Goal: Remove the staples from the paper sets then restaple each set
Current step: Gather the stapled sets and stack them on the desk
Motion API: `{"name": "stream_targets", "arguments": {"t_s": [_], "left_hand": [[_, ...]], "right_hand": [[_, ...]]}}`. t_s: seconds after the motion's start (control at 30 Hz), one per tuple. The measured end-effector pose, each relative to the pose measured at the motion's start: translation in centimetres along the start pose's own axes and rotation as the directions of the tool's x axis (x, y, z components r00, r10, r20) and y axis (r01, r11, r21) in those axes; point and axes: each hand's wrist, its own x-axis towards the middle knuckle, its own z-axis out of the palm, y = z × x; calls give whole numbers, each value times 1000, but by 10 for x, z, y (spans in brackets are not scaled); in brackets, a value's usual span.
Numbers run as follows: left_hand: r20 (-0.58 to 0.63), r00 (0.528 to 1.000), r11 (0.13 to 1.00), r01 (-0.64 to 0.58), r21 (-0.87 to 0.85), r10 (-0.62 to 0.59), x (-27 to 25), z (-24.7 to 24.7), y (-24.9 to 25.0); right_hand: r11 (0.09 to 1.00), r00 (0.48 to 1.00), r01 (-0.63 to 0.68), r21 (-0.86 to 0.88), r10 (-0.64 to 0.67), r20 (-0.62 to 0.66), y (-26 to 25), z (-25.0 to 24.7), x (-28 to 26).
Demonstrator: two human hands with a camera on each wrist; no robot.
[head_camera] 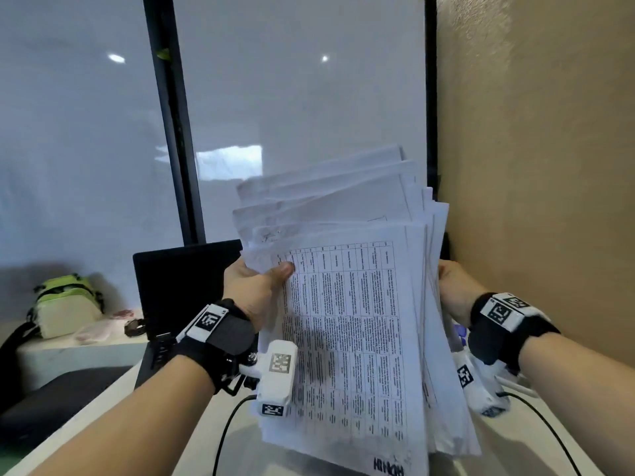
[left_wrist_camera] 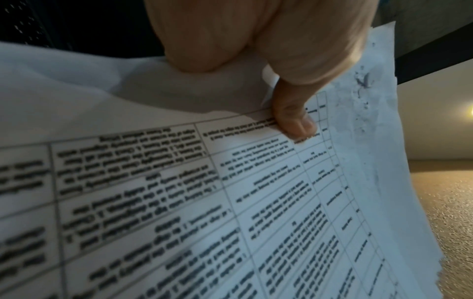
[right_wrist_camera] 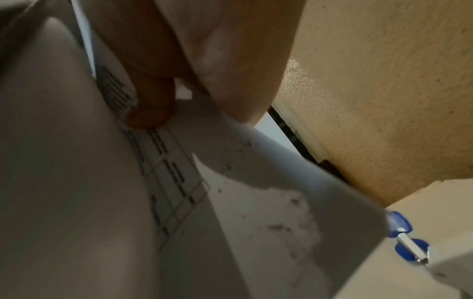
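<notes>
Stack of paper sets (head_camera: 350, 324) held upright, centre right of the head frame, above the pale table (head_camera: 192, 438); sheets fanned unevenly at the top edge. Front sheet printed with a gridded table of text, turned sideways. Left hand (head_camera: 254, 290) gripping the stack's left edge, thumb (left_wrist_camera: 294, 119) pressed on the front sheet, remaining fingers hidden behind the paper. Right hand (head_camera: 457, 290) at the stack's right edge, mostly hidden behind the sheets; thumb (right_wrist_camera: 151, 105) seen on a printed page in the right wrist view, so grasping the stack. Staple punctures and small tears visible near a sheet corner (left_wrist_camera: 363, 81). Blue-handled tool (right_wrist_camera: 404, 240) lower right in the right wrist view, kind not determinable. Black laptop (head_camera: 178, 286) behind the left hand. Green and white bag (head_camera: 65, 304) at far left.
</notes>
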Motion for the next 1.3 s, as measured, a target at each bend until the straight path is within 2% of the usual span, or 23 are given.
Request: {"name": "stream_targets", "arguments": {"t_s": [0.1, 0.17, 0.23, 0.33, 0.4, 0.47, 0.53, 0.6, 0.63, 0.7, 0.8, 0.87, 0.93, 1.03, 1.17, 1.3], "left_hand": [[-19, 1000, 1000, 19, 11, -19, 9, 1, -9], [1, 999, 999, 35, 4, -35, 10, 1, -13], [33, 999, 999, 33, -22, -32, 8, 2, -12], [86, 996, 999, 21, -35, -18, 5, 3, -5], [125, 992, 999, 35, -40, -30, 1, 2, 1], [126, 992, 998, 22, -50, -15, 2, -1, 7], [88, 996, 1000, 6, -21, -4, 10, -11, 5], [64, 998, 1000, 12, -13, -11, 17, -21, 4], [58, 998, 1000, 13, -23, -11, 18, -26, 5], [41, 999, 999, 33, -34, -31, 20, -32, 8], [37, 999, 1000, 26, -18, -25, 25, -38, 8], [41, 999, 999, 34, -11, -33, 26, -39, 8], [30, 999, 999, 38, -25, -37, 25, -36, 8], [-15, 999, 999, 32, -22, -32, 29, -32, 3], [-39, 999, 998, 34, -60, -36, 35, -26, -4], [-25, 999, 991, 30, -128, -34, 36, -21, -10]], "right_hand": [[997, 994, -55, 47, 50, 97, -3, 3, -7], [993, 994, -88, 76, 82, 74, -7, 2, -4], [979, 991, -120, 163, 127, -35, -8, -1, 4], [997, 970, 20, 77, 0, -242, -16, -3, 18], [994, 958, 31, 102, 0, -288, -22, -2, 27], [993, 924, 54, 102, -11, -383, -24, -2, 37], [999, 861, 53, -12, -51, -507, -22, -4, 45], [992, 808, -22, -123, -55, -586, -19, -10, 48], [986, 814, -76, -151, -27, -580, -15, -13, 51], [972, 869, -165, -170, 61, -491, -6, -16, 57], [955, 933, -151, -255, 51, -357, 3, -10, 59], [984, 963, -62, -170, 14, -271, 0, 2, 51], [999, 989, -6, 48, 13, -147, -12, 18, 36], [945, 999, -38, 325, 29, 32, -22, 32, 26], [902, 989, -64, 426, 0, 147, -12, 25, 21], [865, 982, -59, 499, -38, 183, 7, 14, 19]]}}
